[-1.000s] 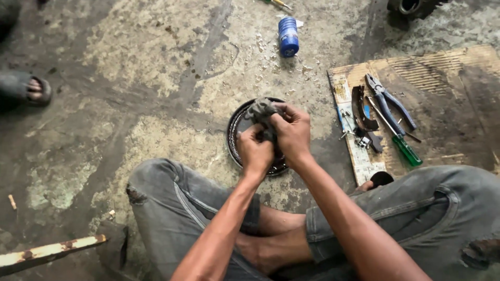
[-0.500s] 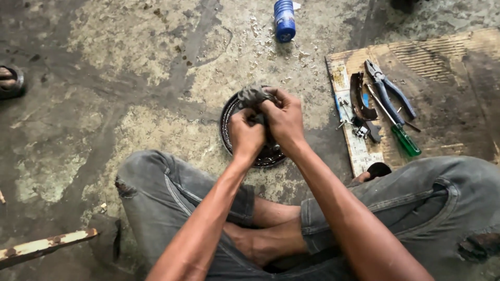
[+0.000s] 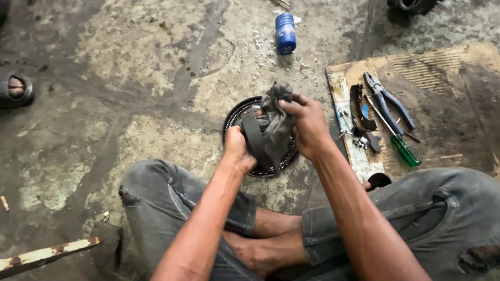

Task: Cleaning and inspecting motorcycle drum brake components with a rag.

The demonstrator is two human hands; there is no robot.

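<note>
Both hands clamp a grey rag (image 3: 273, 127) over a dark round pan (image 3: 233, 120). The left hand (image 3: 235, 148) grips at seven o'clock. The right hand (image 3: 308, 125) pinches it at three.

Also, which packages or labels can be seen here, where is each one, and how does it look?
Blue ribbed bottle: lying on the concrete floor beyond the hands, cylindrical.
Printed card package: long pale strip on the left edge of the cardboard sheet, yellowish with blue patches.
No signs or screens.
</note>
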